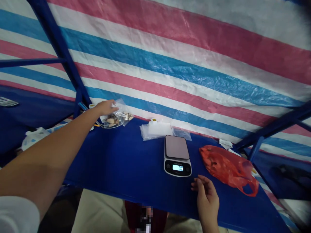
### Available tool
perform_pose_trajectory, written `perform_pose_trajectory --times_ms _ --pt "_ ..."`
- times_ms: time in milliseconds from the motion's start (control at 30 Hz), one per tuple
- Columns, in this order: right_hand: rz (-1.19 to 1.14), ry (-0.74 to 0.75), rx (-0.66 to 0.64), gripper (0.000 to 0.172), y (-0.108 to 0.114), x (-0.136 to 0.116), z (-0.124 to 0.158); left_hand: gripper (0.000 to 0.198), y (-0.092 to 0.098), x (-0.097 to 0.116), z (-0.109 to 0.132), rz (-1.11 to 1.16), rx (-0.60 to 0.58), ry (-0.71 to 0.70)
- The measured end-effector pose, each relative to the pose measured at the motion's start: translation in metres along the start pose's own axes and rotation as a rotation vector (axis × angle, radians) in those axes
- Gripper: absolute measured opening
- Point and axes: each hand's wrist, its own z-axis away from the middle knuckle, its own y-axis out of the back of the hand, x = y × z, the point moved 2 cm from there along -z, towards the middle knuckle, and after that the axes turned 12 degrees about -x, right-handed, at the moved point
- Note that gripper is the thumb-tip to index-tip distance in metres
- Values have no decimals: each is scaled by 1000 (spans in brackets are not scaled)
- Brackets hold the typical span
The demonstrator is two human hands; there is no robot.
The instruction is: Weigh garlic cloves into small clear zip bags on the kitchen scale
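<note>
My left hand (107,107) reaches to the far left of the table, its fingers closed on the top of a clear plastic bag (126,117) with pale brown-and-white pieces inside. Another clear bag of tan pieces (111,121) lies just below that hand. Near the table's front edge, my right hand (207,195) is empty, its fingers loosely bent and apart. It is nearest to a digital kitchen scale (177,147), whose lit display reads 0.0 and whose plate bears nothing.
Flat clear bags (147,132) and a white card-like piece (160,128) lie behind the scale. A red plastic bag (225,168) is at the right, near crumpled white paper (225,143). Blue metal posts (58,48) and a striped tarp (155,64) bound the blue table (116,161).
</note>
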Motion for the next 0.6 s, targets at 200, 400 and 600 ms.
perform_pose_trajectory --times_ms 200,400,600 --pt "25 15 -25 57 2 4 -1 39 11 38 14 -191 -284 -127" --pt "-84 20 -28 54 -8 -9 12 32 26 138 55 -379 -348 -466" --pt "-755 -110 -408 65 -41 -61 39 18 -1 263 133 -142 -439 -880"
